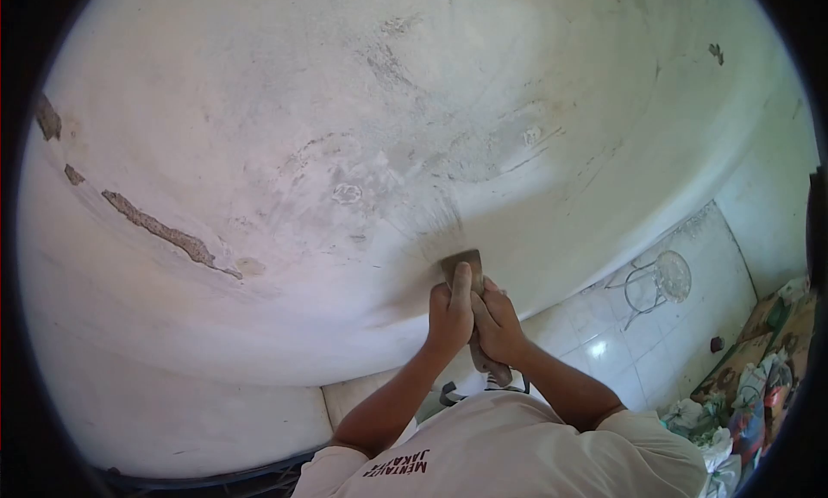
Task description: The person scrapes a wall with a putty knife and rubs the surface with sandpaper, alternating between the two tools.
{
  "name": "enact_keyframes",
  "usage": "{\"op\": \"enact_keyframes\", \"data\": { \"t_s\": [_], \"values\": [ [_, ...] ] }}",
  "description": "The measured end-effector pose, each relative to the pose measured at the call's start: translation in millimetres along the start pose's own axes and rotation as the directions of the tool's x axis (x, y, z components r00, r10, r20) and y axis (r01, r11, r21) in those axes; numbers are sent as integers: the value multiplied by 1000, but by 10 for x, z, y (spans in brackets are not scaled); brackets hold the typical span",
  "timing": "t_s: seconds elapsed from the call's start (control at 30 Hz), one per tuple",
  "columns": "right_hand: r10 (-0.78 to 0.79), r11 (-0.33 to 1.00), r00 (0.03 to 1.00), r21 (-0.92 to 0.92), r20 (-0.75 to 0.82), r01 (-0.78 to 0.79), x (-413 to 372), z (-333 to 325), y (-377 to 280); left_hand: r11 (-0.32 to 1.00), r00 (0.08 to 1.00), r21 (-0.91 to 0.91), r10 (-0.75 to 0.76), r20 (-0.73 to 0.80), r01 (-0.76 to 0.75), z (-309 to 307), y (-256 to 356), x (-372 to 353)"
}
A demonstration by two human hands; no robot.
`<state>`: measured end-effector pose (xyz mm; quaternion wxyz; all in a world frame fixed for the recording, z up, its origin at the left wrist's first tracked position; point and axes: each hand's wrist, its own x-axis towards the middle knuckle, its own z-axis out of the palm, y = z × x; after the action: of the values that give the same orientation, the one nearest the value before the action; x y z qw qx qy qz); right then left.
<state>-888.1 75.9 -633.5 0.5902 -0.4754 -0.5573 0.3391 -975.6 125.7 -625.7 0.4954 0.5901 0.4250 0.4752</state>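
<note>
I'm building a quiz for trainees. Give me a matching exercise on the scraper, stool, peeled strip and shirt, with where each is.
1 scraper
2 stool
3 peeled strip
4 shirt

A on the tiled floor, right
B on the wall, left
C bottom edge of the view
D gripped by left hand and right hand, blade on the wall

Pairs: 1-D, 2-A, 3-B, 4-C

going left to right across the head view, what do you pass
peeling crack in the wall → left hand → right hand, both gripping the scraper → metal stool → heap of bags and cloth
</note>
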Motion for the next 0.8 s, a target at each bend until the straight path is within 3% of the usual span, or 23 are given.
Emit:
{"op": "enact_keyframes", "data": {
  "t_s": [0.03, 0.07, 0.1, 0.17, 0.27, 0.3, 0.37, 0.43, 0.5, 0.53, 0.63, 0.7, 0.8],
  "values": [
    [-59, 995, 998, -82, -2, 59, 75, 0, -113, 998, 999, 56, 33, -38, -31, -19, 82, -35],
    [-104, 981, 995, -162, -3, 103, 120, 20, -214, 1000, 997, -6, -14, -78, 13, -68, 250, 8],
    [-117, 975, 992, -183, 39, 122, 170, 49, -262, 987, 999, -155, 35, -33, -40, -132, 422, 30],
    [-162, 955, 978, -228, 129, 188, 268, 102, -371, 923, 989, -382, 19, 148, 40, -309, 631, 12],
    [-114, 970, 986, -200, 124, 138, 19, 287, -309, 942, 984, -331, 8, 180, 53, -583, 301, -218],
    [-24, 982, 995, -183, 96, 42, -105, 342, -307, 940, 979, -338, 16, 203, 55, -689, 153, -323],
    [164, 978, 986, -137, 35, -158, -439, 426, -288, 821, 989, -561, -144, -27, 104, -800, -81, -630],
    [273, 960, 959, -50, -72, -277, -696, 521, -91, 732, 940, -650, -331, -77, 205, -1192, -175, -845],
    [302, 952, 940, -3, -157, -307, -768, 651, -121, 830, 958, -520, -277, -69, 203, -1567, -269, -949],
    [280, 958, 940, -1, -193, -286, -741, 758, -217, 869, 986, -466, -146, 77, 165, -1746, -352, -975],
    [184, 978, 952, -52, -246, -202, -632, 1127, -451, 967, 924, 12, -247, 292, 255, -1806, -218, -1129],
    [147, 987, 951, -15, -273, -157, -603, 1276, -463, 955, 896, -109, -214, 390, 276, -1732, -150, -1202],
    [202, 972, 928, 177, -313, -152, -693, 1494, -495, 945, 914, -193, -179, 365, 262, -1879, -104, -1312]
  ]
}}
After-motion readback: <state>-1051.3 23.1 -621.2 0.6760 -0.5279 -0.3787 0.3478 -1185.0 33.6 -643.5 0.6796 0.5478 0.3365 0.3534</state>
